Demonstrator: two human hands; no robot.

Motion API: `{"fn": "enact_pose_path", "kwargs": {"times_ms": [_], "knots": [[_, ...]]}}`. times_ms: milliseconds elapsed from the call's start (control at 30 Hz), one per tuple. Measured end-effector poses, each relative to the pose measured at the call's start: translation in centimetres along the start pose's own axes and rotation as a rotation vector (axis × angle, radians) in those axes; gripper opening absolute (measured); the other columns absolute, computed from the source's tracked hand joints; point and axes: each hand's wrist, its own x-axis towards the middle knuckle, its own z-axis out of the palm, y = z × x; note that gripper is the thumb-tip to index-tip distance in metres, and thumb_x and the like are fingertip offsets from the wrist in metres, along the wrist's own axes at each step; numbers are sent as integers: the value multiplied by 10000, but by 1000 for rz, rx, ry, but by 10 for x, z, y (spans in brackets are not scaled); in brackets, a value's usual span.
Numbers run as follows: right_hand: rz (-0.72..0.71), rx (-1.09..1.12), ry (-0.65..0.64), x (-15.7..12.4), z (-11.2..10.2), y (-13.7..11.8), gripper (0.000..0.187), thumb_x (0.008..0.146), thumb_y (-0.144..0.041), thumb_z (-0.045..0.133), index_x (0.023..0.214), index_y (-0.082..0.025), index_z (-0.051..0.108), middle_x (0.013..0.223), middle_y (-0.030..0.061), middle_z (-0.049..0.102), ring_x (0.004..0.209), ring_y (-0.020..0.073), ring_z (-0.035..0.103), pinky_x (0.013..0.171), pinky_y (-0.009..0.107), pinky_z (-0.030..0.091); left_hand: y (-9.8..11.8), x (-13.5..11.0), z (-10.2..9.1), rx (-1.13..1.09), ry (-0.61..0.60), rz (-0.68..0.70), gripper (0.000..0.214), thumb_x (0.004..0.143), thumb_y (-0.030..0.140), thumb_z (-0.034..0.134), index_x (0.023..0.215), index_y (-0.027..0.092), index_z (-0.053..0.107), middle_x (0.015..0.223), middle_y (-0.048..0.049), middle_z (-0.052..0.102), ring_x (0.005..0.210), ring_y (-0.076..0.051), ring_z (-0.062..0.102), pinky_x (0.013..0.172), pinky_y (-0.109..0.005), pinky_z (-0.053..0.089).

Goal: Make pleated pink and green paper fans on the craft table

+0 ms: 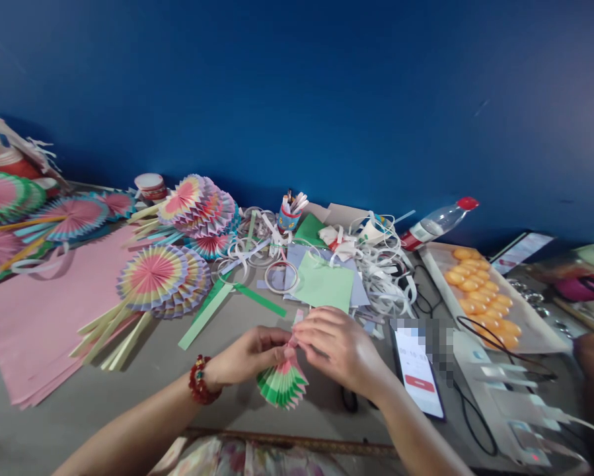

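Paper fan (283,385), left hand (250,357) pinching its pink end, right hand (341,345) clamped there too

Soft, dimmish light; blue wall (297,99) paler toward right; phone screen (416,367) bright, pixelated at upper corner; right edge blurred, stretched

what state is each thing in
Pink and green pleated paper fan, partly spread, in the left hand
Right hand, at the fan's narrow end
Clear plastic bottle, red cap on
Black rectangular phone, screen lit
White power strip, red light lit
White shallow tray, holding orange ovals
Round pastel pleated paper fans, spread open
Pink paper sheets, flat, overlapping
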Motion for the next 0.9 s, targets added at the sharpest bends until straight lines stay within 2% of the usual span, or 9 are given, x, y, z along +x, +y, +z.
{"fn": "enact_pose_path", "kwargs": {"times_ms": [267, 900], "knots": [[19, 21, -10, -2, 0, 0, 110, 886, -178, 581, 907, -216, 682, 1004, 17, 763, 937, 211, 681, 892, 400, 501, 1, 0, 0, -4, -10, 8, 417, 910, 468, 587, 1061, 96, 698, 748, -16, 529, 656, -104, 403, 607, -219, 329], [19, 2, -31, -2, 0, -2, 109, 915, -187, 582, 927, -212, 688, 999, 26, 759, 944, 215, 665, 897, 406, 489, 3, -1, 1, 16, -24, 21, 419, 901, 483, 591, 1023, 96, 694, 754, -12, 526, 674, -110, 411, 614, -217, 343]]}}
